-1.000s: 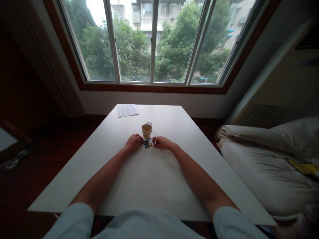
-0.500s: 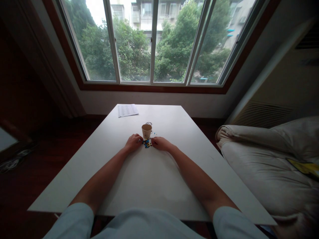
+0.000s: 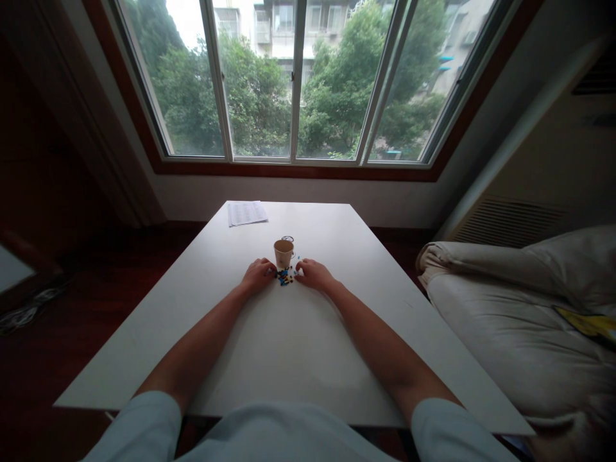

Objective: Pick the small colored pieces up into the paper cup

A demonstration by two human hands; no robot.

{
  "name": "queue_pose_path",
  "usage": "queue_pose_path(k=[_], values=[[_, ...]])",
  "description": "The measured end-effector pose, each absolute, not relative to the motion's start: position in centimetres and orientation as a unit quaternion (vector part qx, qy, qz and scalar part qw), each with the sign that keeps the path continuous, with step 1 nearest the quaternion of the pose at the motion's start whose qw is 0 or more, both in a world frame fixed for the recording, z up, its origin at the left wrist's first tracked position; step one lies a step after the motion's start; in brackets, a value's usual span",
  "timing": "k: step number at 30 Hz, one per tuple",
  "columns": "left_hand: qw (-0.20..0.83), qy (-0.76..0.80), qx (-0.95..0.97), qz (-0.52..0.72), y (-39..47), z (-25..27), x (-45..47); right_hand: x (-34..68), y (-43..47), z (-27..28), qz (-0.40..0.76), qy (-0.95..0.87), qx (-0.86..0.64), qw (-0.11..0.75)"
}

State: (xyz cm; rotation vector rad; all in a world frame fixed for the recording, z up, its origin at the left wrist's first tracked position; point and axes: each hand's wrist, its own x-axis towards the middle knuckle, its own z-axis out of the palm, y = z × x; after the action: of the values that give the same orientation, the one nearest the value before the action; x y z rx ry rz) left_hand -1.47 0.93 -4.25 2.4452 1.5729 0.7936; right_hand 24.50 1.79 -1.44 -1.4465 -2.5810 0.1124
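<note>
A small heap of blue, yellow and black pieces (image 3: 283, 278), too small to name, lies on the white table between my hands. Just behind it stands a brown paper cup (image 3: 283, 255), upright. My left hand (image 3: 260, 275) rests at the heap's left edge, fingers curled in and closed at the tips; whatever they hold is too small to make out. To the right of the heap is my right hand (image 3: 312, 274), its thumb and forefinger apart, beside a tiny blue piece on the table.
Behind the cup lies a thin dark loop (image 3: 287, 239). Printed sheets of paper (image 3: 247, 213) are at the far left corner of the white table (image 3: 289, 359). A padded beige seat (image 3: 500, 308) stands along the right side, and a window (image 3: 293, 83) is beyond the table.
My right hand has drawn back slightly to the right from the heap, and its fingers have parted. A few pieces in the heap have shifted. My left hand has stayed nearly still.
</note>
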Motion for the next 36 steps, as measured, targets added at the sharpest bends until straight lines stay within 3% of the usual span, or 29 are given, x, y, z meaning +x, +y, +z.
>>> queue_pose_path(k=[36], values=[[0.064,0.527,0.807,0.258,0.95,-4.35,-1.39,24.09,1.54,-1.1,0.041,-0.875,-0.471,0.101]])
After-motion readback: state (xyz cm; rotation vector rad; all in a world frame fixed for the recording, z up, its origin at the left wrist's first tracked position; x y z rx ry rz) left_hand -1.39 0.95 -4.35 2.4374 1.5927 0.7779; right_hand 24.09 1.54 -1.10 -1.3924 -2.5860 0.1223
